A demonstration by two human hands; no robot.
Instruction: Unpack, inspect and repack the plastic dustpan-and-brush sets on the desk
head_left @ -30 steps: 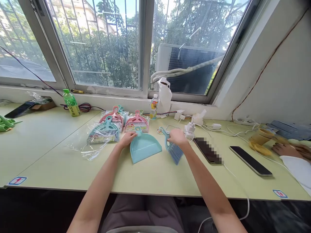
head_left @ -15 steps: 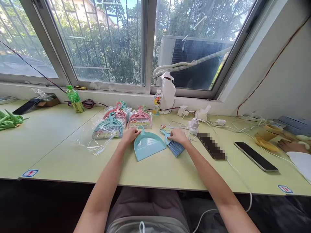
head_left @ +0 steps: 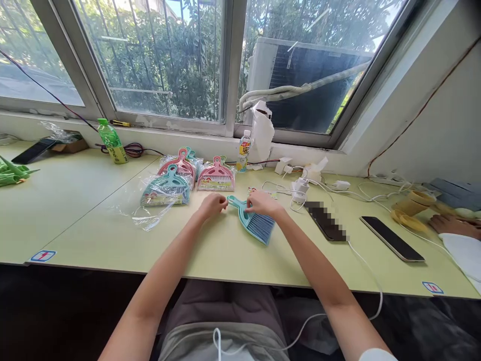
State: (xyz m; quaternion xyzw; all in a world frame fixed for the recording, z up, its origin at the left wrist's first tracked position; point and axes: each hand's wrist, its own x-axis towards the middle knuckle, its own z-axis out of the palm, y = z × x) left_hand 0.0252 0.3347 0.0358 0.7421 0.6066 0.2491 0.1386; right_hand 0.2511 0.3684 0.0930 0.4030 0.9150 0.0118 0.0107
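My left hand [head_left: 213, 205] is closed, its fingertips pinched at the handle end of a light blue-green dustpan [head_left: 243, 226]. Lying over that pan is a small hand brush [head_left: 261, 228] with blue bristles. My right hand [head_left: 262, 202] grips the brush from above by its handle part. Most of the pan is hidden under the brush. A bit of printed card [head_left: 270, 194] shows behind my right hand. Beyond my left hand lie wrapped dustpan-and-brush sets, a teal one [head_left: 171, 186] and pink ones [head_left: 217, 175].
Clear plastic wrap [head_left: 148, 218] lies left of the sets. A green bottle [head_left: 112, 143] and a yellow-labelled bottle [head_left: 243, 153] stand by the window. At right are chargers [head_left: 299, 188], two phones, one of them black [head_left: 391, 238], cables, and another person's hand [head_left: 453, 225].
The dustpan and brush have come together, the brush now over the pan. My right hand has moved left with the brush; my left hand has shifted slightly right with the pan's handle.
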